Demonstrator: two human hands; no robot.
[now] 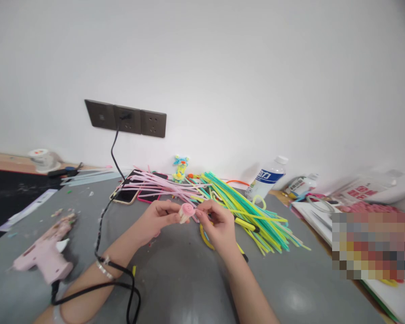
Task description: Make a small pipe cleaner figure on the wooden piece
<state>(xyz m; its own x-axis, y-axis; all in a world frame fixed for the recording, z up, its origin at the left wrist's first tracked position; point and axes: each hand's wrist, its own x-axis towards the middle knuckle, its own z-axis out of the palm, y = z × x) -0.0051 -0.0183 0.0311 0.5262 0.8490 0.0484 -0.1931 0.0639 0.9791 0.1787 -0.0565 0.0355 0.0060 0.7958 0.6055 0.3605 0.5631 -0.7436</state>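
In the middle of the view my left hand [160, 220] pinches a small coil of pink pipe cleaner [188, 209], rolled into a short cylinder with a spiral top and a paler side. The fingers of my right hand [219, 225] are closed at the coil's right edge, apparently on a thin pink strand. Just beyond both hands lie loose pink pipe cleaners [162, 184]. A bundle of green and yellow pipe cleaners [253, 211] spreads to the right. Partly under it and behind my right hand is a tool with yellow and black handles [246, 223].
A pink glue gun [45, 256] lies at left; its black cord [99, 225] crosses my left forearm up to the wall socket [126, 118]. Two phones [126, 194] lie under the pink stems. A bottle [266, 177] and small blue-yellow figure [180, 168] stand near the wall.
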